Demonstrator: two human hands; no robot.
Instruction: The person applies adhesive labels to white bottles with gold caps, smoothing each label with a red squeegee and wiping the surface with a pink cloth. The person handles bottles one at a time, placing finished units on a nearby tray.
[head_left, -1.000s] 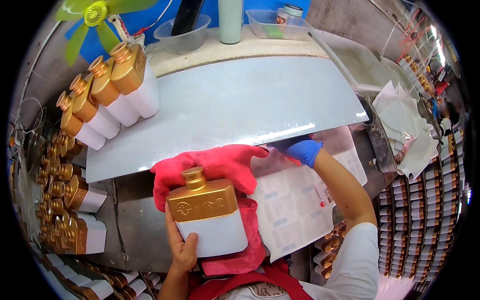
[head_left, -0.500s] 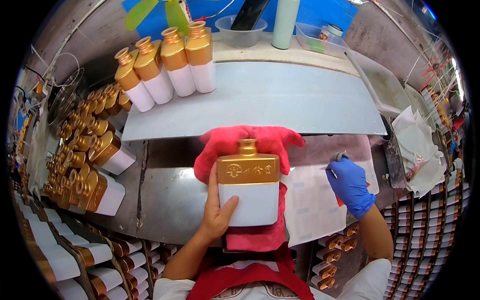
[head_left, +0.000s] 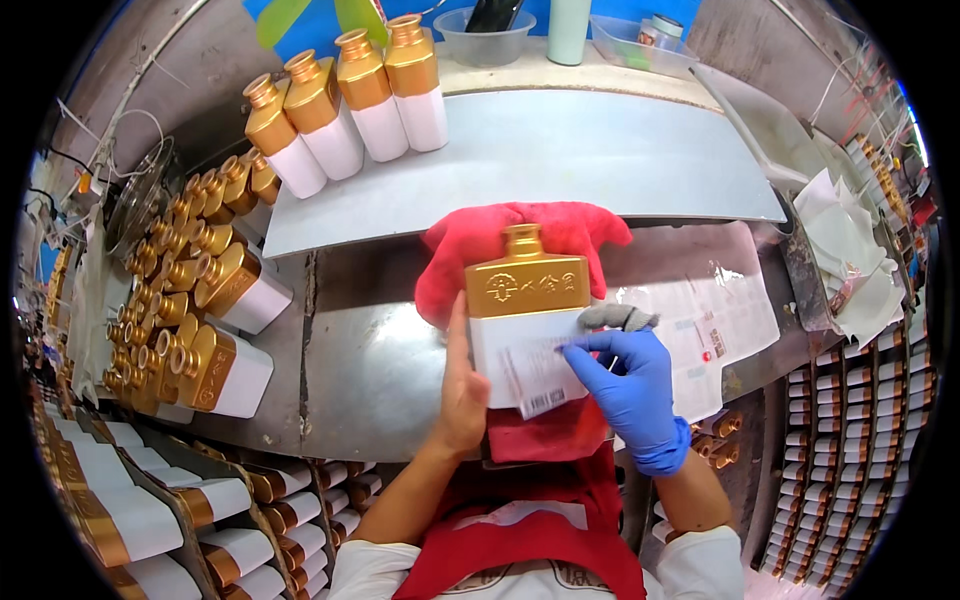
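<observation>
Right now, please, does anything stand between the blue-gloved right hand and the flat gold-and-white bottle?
Only the thin, pale printed sheet pinched in the right hand overlaps the white part of the bottle; nothing else visible stands between.

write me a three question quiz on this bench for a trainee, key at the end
1. True or false: the left hand, at the side of the flask-shaped bottle, wears a glove.
2. What does the right hand pinch? a) a brush b) a printed translucent sheet c) a bottle cap
3. How many gold-and-white bottles stand on the grey board?
Key: 1 false, it is bare; 2 b; 3 four.
</observation>
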